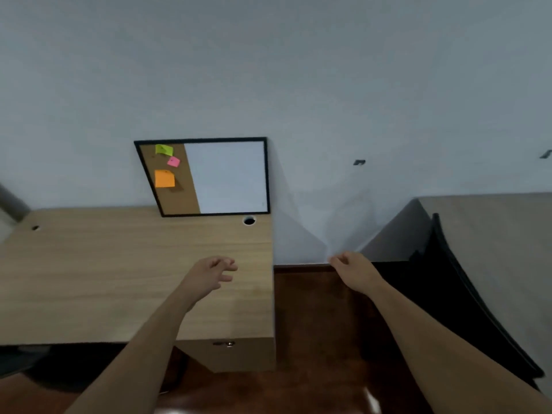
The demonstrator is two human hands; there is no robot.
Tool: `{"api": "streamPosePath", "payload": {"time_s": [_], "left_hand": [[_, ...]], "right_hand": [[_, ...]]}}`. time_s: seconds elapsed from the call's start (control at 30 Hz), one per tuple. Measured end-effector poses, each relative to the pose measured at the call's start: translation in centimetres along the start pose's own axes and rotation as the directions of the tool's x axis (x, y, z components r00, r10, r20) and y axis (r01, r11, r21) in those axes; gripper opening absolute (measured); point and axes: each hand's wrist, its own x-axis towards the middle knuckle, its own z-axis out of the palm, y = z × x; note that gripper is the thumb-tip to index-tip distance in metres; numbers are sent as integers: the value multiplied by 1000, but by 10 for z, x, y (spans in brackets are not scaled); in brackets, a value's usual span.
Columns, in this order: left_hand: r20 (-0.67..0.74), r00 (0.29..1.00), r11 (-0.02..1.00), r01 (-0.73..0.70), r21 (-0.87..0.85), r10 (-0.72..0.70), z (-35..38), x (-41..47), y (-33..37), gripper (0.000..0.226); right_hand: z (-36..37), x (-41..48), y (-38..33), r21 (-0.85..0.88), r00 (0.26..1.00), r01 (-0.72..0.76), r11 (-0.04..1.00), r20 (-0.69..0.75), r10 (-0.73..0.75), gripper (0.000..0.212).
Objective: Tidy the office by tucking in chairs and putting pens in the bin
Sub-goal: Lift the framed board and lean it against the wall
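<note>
My left hand (213, 273) hovers over the right part of a light wooden desk (89, 270), fingers apart and holding nothing. My right hand (352, 268) reaches out past the desk's right edge, above the dark floor gap, fingers loosely curled and empty. No pen and no bin are in view. A dark shape under the desk's front edge at lower left (24, 358) may be a chair; I cannot tell.
A framed cork-and-whiteboard (227, 177) with coloured sticky notes leans on the wall at the desk's back. A cable hole (249, 220) sits beside it. A drawer unit with a lock (228, 343) hangs below the desk. A grey surface with a black edge (478, 249) stands at right, over brown floor (322, 339).
</note>
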Motion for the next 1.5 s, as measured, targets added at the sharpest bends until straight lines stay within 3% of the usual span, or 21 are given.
{"api": "streamPosePath", "payload": {"time_s": [0.43, 0.73, 0.87, 1.0, 1.07, 1.17, 1.2, 1.27, 1.4, 1.5], "left_hand": [[-224, 974, 996, -24, -89, 3, -157, 86, 18, 27], [-395, 910, 963, 17, -269, -127, -211, 210, 38, 28], [-411, 873, 923, 101, -373, -262, -225, 289, 39, 40], [-406, 841, 883, 161, -442, -356, -247, 363, 49, 24], [-432, 804, 871, 203, -447, -409, -268, 399, 45, 40], [-596, 678, 889, 202, -411, -429, -298, 454, 18, 104], [-637, 652, 902, 193, -386, -412, -298, 458, 25, 106], [-671, 633, 919, 200, -341, -386, -293, 463, 44, 84], [-666, 674, 944, 165, -286, -319, -297, 479, 48, 48], [-676, 670, 948, 152, -279, -306, -303, 478, 39, 68]], "right_hand": [[19, 115, -132, -39, 990, 127, 991, 59, -125, 39], [11, 271, -205, 4, 981, 165, 986, 98, -165, 38], [25, 357, -218, -3, 988, 71, 997, 139, -70, 60], [44, 430, -226, 19, 983, -11, 1000, 184, 7, 81], [52, 460, -228, 17, 978, -17, 1000, 209, 13, 83], [56, 488, -228, 31, 970, -17, 999, 242, 9, 57], [56, 492, -226, 9, 965, 2, 1000, 261, -4, 46], [57, 497, -220, -7, 954, 28, 1000, 298, -24, 35], [59, 497, -213, 50, 946, 19, 999, 322, -35, 23], [58, 494, -212, 12, 959, 40, 999, 280, -41, 24]]}}
